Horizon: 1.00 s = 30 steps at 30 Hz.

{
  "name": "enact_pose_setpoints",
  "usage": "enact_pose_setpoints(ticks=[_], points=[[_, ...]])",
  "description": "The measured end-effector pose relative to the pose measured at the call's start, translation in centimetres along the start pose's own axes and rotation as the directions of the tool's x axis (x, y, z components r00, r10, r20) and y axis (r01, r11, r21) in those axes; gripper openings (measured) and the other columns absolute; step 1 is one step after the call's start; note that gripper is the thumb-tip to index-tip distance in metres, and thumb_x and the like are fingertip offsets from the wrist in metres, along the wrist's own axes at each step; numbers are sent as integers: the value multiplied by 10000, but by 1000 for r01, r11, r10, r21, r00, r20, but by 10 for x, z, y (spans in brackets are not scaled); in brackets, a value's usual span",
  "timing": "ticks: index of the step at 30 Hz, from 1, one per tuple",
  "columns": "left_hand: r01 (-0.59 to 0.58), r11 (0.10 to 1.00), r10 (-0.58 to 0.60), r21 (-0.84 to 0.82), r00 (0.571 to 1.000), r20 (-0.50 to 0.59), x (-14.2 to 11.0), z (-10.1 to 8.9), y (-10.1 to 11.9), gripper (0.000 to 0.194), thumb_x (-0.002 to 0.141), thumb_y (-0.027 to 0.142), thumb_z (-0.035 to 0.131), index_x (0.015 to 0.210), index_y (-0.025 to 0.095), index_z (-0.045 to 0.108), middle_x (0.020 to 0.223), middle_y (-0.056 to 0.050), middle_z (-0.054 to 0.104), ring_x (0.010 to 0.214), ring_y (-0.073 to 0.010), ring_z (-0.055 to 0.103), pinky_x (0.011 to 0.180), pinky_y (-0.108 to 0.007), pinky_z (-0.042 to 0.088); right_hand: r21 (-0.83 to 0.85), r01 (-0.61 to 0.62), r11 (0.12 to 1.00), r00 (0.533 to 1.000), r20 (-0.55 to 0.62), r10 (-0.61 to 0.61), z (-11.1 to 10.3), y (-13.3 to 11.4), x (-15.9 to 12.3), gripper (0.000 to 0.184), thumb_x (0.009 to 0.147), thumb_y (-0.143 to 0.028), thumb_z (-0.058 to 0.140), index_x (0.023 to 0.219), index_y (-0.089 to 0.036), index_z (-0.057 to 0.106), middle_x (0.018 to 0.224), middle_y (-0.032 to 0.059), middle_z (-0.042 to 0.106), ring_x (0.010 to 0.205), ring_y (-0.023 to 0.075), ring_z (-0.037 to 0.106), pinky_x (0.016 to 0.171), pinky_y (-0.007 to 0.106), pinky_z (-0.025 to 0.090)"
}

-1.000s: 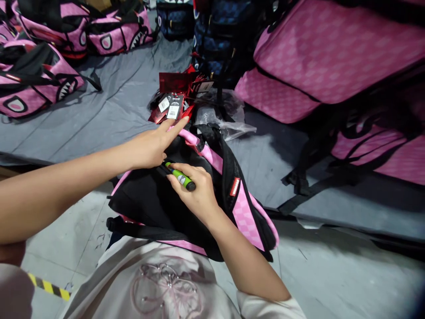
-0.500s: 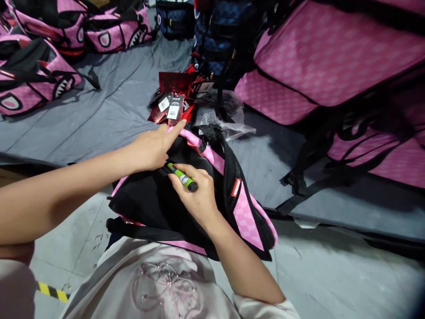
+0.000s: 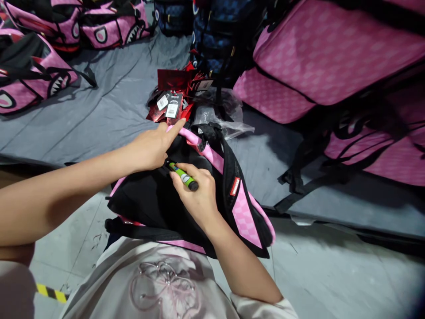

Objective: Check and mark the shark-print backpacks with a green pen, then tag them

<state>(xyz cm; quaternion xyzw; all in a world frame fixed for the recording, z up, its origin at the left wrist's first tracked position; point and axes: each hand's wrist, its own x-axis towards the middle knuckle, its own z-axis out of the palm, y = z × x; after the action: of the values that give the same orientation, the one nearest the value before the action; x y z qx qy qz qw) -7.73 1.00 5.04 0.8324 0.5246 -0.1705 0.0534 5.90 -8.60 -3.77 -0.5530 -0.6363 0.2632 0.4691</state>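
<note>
A black and pink backpack (image 3: pixel 142 199) lies across the table's front edge and my lap, its dark lining facing up. My left hand (image 3: pixel 152 146) is on its upper part, index finger stretched over the pink edge and the other fingers curled on the fabric. In my right hand (image 3: pixel 199 190) is a green marker (image 3: pixel 182 176) with a printed pattern and a black end. Its far tip points at the black fabric just below my left fingers; whether it touches is hidden.
Red and black hang tags (image 3: pixel 172 106) and a clear plastic bag (image 3: pixel 232 124) lie beyond the backpack on the grey-covered table (image 3: pixel 113 106). Pink shark-face bags (image 3: pixel 36 79) stand at left, dark blue bags (image 3: pixel 215 40) at back. Large pink bags (image 3: pixel 318 57) are stacked at right.
The view has shifted slightly, so everything sits a little further left and up. Both hands keep nearly the same hold and place on the backpack.
</note>
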Motion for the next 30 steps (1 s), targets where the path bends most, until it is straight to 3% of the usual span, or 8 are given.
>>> enact_pose_setpoints(ticks=[30], points=[[-10,1000,10,21,1000,-4,1,2,-2,974,909,190,592,1650,261,-37,1399,-162,496,1164,-308,659,903,-363,561,24,-35,999,999,-8,35,0,-3,0,136,890,-317,720,989,-244,779,914,10,820,774,198,743,818,350,529]])
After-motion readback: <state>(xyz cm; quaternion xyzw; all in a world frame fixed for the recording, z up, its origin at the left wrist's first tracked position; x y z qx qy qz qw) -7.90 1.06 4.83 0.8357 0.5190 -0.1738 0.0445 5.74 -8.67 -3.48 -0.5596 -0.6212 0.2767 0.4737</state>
